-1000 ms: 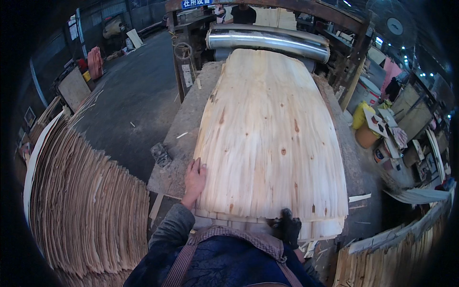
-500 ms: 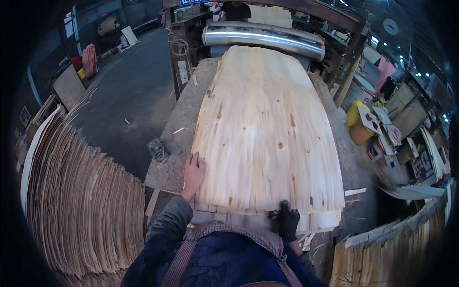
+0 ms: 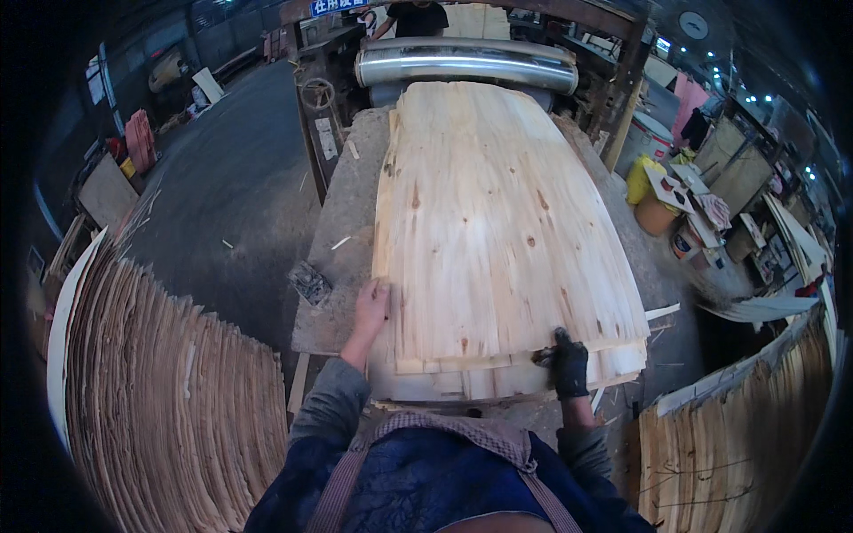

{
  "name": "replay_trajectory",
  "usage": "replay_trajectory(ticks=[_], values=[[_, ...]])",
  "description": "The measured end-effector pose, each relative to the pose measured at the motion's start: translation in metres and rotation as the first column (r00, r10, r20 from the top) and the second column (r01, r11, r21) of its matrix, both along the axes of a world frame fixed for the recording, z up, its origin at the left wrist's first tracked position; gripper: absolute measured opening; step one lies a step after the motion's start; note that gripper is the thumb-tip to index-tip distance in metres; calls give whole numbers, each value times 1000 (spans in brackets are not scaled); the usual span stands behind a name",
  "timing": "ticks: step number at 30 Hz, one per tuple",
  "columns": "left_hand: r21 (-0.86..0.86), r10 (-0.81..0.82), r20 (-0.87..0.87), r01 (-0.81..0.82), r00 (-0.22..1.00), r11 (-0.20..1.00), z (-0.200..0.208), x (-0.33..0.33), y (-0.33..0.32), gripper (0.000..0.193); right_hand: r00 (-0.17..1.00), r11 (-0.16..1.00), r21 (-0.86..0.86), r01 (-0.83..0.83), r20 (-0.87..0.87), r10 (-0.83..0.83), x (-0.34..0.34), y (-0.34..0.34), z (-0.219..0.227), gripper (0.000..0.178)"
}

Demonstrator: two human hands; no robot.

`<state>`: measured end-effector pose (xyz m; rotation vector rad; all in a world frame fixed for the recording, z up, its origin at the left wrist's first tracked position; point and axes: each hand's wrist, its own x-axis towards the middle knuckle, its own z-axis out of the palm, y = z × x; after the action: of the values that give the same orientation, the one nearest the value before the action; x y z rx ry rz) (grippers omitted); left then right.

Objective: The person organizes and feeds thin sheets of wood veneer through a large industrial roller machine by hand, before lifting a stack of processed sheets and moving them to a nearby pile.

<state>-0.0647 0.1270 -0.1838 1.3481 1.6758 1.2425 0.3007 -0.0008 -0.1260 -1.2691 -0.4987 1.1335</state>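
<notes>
A wide pale wood veneer sheet [image 3: 498, 231] with brown knots lies on top of a stack of sheets [image 3: 444, 385], whose near edges stick out beneath it. My bare left hand [image 3: 370, 309] is at the left edge of the stack, its fingers bent against the edge of the veneer. In a black glove, my right hand [image 3: 567, 364] grips the near edge of the top sheet toward its right corner, thumb on the upper face. The fingers under that edge are partly hidden.
Beyond the sheets runs a shiny metal roller [image 3: 466, 67] in a rusty frame, with a person [image 3: 418, 19] behind it. Upright veneer stacks stand at my left [image 3: 169, 391] and right [image 3: 733, 435]. A dark lump [image 3: 309, 282] sits on the worn table [image 3: 342, 209].
The top sheet has slid toward the roller, baring more of the sheets below. My left hand has gone from lying flat to bent fingers at the edge; my right hand moved forward and right.
</notes>
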Motion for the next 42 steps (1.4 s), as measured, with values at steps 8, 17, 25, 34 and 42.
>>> replay_trajectory(ticks=[8, 17, 25, 34, 42], values=[[-398, -5, 75, 35, 997, 917, -24, -47, -48, 40, 995, 997, -74, -32, -98, 24, -11, 24, 54, 23], [-270, 8, 319, 83, 948, 959, 21, -13, -79, 34, 973, 986, 9, -168, -156, 167, 0, 144, 16, 32], [-211, 23, 67, -9, 998, 977, 18, -14, -75, 29, 924, 948, 1, -318, -225, 311, 1, 139, 18, 29], [-201, -99, -422, 13, 901, 980, 34, 9, -81, 49, 954, 967, -34, -253, -177, 244, 1, 176, 21, 30], [-66, -25, -404, -2, 915, 998, 43, 29, -86, 45, 893, 954, -28, -298, -360, 269, -5, 305, 19, 27]])
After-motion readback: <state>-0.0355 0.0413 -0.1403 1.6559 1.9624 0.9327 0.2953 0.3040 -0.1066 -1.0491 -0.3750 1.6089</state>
